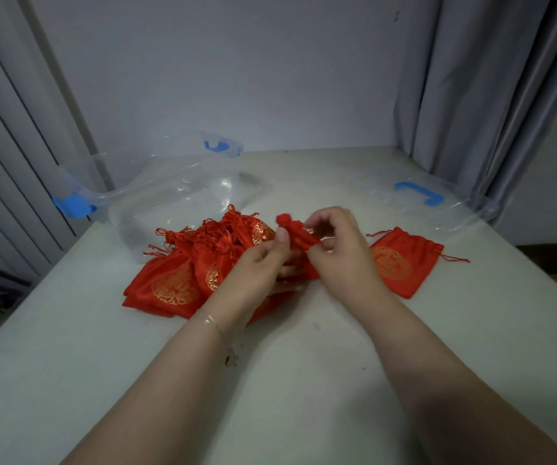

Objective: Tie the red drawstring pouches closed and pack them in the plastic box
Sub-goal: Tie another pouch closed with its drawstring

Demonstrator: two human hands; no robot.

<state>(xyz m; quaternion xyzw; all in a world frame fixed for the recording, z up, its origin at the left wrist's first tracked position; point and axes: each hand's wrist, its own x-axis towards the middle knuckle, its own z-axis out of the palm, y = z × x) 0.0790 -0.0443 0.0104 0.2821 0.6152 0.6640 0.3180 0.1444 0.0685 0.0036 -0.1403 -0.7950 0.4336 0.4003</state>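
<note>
Above the middle of the table, both hands work one red pouch held off the surface. The left hand pinches its gathered neck, thumb upright against the cloth; the right hand curls its fingers round the pouch's other side, apparently drawing a cord. A heap of red pouches lies just left of the hands, touching the clear plastic box, which appears to hold nothing. One more flat pouch lies alone to the right, near the box lid. Judged progress: early, with no pouch packed and tying under way. Which heaped pouches are already knotted cannot be told; the hands hide the cords and lower half of the held pouch.
</note>
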